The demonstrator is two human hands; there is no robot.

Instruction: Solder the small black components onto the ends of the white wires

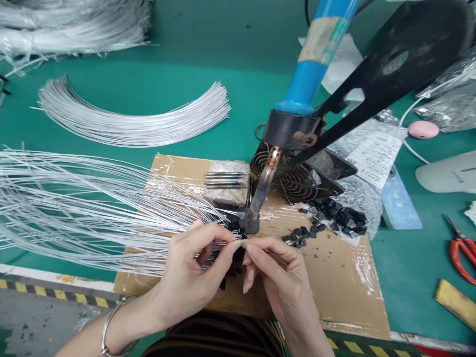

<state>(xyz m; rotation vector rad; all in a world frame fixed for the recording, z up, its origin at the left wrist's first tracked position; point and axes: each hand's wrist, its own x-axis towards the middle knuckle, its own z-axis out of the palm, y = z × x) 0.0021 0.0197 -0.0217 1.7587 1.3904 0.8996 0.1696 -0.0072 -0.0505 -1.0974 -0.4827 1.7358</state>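
Observation:
My left hand point(201, 263) is closed in a pinch, thumb and forefinger meeting the right fingertips; what it holds is too small and covered to make out. My right hand point(278, 277) pinches a thin solder wire point(303, 282) that trails back across the palm. Just above the fingertips is the tip of a soldering iron point(262, 193), pointing down from its blue handle point(303, 74). Many white wires point(156, 223) spread leftward from beside my left hand, their right ends among small black connectors point(234, 223), partly hidden by my fingers.
A cardboard sheet point(345, 297) lies under the work. On it are a pad with metal rods point(225, 196), a small fan point(293, 178) and loose black connectors point(345, 218). A wire bundle point(141, 126) lies behind. Red-handled cutters point(463, 253) are at right; a black stand arm point(390, 64) slants overhead.

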